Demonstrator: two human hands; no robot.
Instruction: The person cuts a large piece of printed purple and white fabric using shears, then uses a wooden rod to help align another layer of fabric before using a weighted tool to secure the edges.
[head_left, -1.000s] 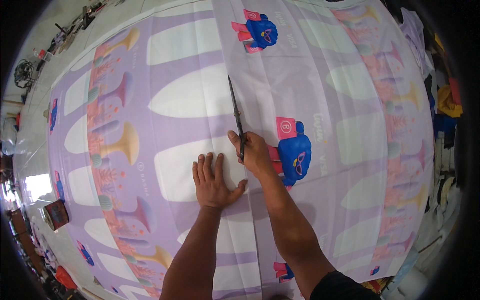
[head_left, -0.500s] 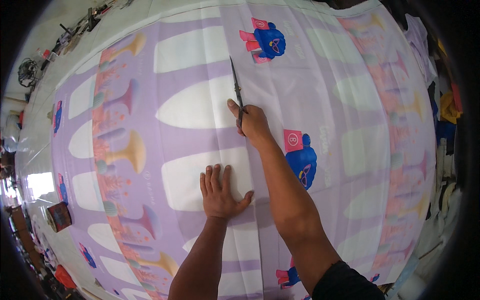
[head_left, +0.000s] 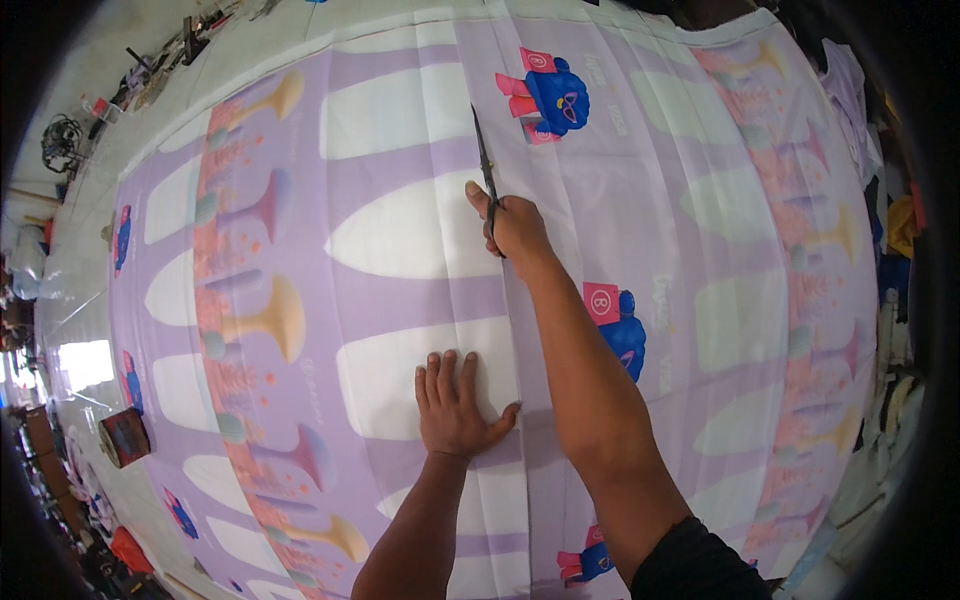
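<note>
A wide lilac printed fabric sheet (head_left: pixel 420 296) with white rounded shapes lies spread under both of my hands. My right hand (head_left: pixel 519 228) is wrapped round the handles of dark scissors (head_left: pixel 485 150), whose blades point away from me. They lie along a straight line running lengthwise through the fabric, and the blades look nearly together. Closer to me and to the left, my left hand (head_left: pixel 456 408) rests flat on a white shape, its fingers stretched out and the thumb reaching to that line. Right of the scissors, the fabric bears a blue cartoon figure (head_left: pixel 562 100).
On the left side, a small dark reddish box-like object (head_left: pixel 125 437) stands by the fabric's edge. A coil of black cable (head_left: pixel 62 143) lies on the pale floor (head_left: pixel 75 290) at the far left. Yellow cloth (head_left: pixel 902 226) and other clutter line the right side.
My right hand and the scissors have advanced a little away from me along the line. My left hand keeps its place on the fabric, while the whole view has shifted slightly.
</note>
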